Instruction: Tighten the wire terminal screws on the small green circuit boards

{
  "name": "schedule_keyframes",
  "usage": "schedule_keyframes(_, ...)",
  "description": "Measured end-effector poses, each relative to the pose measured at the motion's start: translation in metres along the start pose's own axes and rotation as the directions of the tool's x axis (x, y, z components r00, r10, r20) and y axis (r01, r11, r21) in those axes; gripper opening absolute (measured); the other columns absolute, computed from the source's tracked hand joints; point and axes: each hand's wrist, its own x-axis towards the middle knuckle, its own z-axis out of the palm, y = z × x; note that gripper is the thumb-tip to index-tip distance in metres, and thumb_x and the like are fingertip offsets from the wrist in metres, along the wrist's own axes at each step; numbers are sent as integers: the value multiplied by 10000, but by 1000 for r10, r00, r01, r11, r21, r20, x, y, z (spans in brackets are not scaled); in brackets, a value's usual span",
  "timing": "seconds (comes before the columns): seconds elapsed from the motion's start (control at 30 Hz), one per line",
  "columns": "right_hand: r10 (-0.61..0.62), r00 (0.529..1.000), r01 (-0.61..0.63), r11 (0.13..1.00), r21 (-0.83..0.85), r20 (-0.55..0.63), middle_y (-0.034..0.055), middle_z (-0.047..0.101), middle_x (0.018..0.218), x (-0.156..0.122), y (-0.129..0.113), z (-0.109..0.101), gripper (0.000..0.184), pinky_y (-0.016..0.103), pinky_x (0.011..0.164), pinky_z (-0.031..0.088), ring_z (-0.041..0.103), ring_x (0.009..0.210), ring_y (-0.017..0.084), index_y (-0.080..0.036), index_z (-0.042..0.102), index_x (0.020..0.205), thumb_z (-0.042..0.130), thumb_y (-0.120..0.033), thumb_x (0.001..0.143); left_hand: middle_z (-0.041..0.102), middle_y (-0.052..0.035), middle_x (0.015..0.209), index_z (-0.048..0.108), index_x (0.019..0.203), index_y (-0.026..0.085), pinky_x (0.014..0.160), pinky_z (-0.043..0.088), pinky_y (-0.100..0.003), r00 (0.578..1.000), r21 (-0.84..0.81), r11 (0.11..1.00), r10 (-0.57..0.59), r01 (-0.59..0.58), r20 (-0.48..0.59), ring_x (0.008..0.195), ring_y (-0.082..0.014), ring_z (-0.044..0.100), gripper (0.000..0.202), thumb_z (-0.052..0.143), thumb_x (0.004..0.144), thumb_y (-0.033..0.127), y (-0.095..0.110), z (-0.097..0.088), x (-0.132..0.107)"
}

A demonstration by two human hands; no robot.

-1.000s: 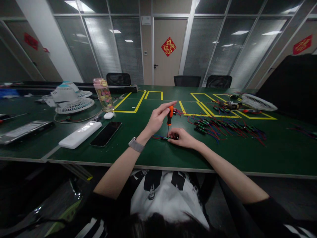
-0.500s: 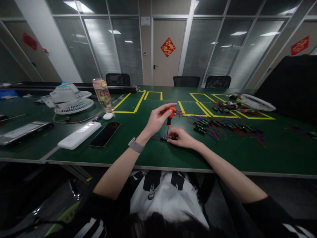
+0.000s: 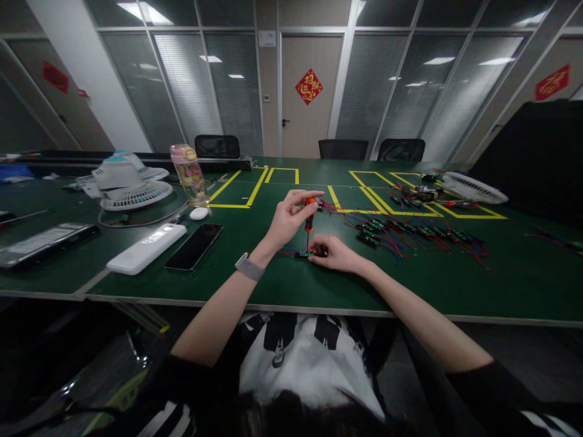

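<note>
My left hand point(image 3: 286, 220) is closed round the orange handle of a small screwdriver point(image 3: 309, 223), held upright with its tip down on a small green board point(image 3: 302, 254) with red and blue wires. My right hand point(image 3: 334, 252) lies on the green table point(image 3: 273, 285) just right of the tip, fingers pinched on that board and holding it down. A watch with a grey band point(image 3: 248, 267) sits on my left wrist.
Several similar wired boards point(image 3: 410, 233) lie spread to the right, with a white fan grille point(image 3: 473, 188) behind. To the left are a black phone point(image 3: 194, 246), a white power bank point(image 3: 146, 247), a white mouse point(image 3: 199, 213), a pink-lidded bottle point(image 3: 189, 173) and a desk fan point(image 3: 130, 182).
The fingers of my left hand have curled over the top of the screwdriver handle, covering more of it. My right hand and the board stay where they were.
</note>
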Motion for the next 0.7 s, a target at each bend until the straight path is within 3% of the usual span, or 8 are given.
schedule_keyframes(0.1,-1,1000,1,1000,7,-4,-16,529,678,0,0,0,106,225,573,388,487,605,108,-135,635,853,653,-169,754,676,-68,1146,680,1126,230,879,496,-302,997,-117,993,-21,29,71,1032,-165,632,265,537,914,300,-1,0,1)
schedule_keyframes(0.17,0,1000,0,1000,8,-1,-15,533,684,0,0,0,114,226,578,391,490,609,110,-138,636,862,649,-166,753,708,-63,1063,670,1139,224,854,508,-311,996,-157,986,-39,50,75,953,-161,660,273,553,905,305,-1,0,1)
schedule_keyframes(0.3,3,1000,-3,1000,9,1,-14,534,689,0,0,0,113,228,580,393,491,612,112,-142,633,861,645,-164,751,710,-55,1022,704,1018,197,791,511,-266,999,-53,998,-34,32,-34,893,-146,651,244,704,791,287,1,0,0)
schedule_keyframes(0.43,0,1000,0,1000,20,-3,-11,538,696,0,0,0,100,229,581,391,489,614,110,-140,631,846,647,-172,753,691,-69,1112,697,1056,203,849,494,-271,999,-95,995,-27,29,18,1020,-160,635,233,589,886,317,-2,-1,0)
schedule_keyframes(0.6,16,1000,-16,999,35,6,-16,540,691,-1,-1,-1,125,229,586,396,495,618,112,-146,620,866,645,-167,745,716,-55,1001,698,1050,198,817,512,-282,1000,-89,996,-27,26,-6,882,-144,658,232,643,854,308,-1,0,0)
schedule_keyframes(0.7,11,1000,-13,997,78,14,-21,537,692,-1,0,-1,154,224,584,399,496,623,112,-149,597,884,623,-135,732,682,-63,1154,698,1069,214,906,491,-304,1000,-32,999,-2,1,-10,1056,-175,625,231,621,870,303,-1,0,1)
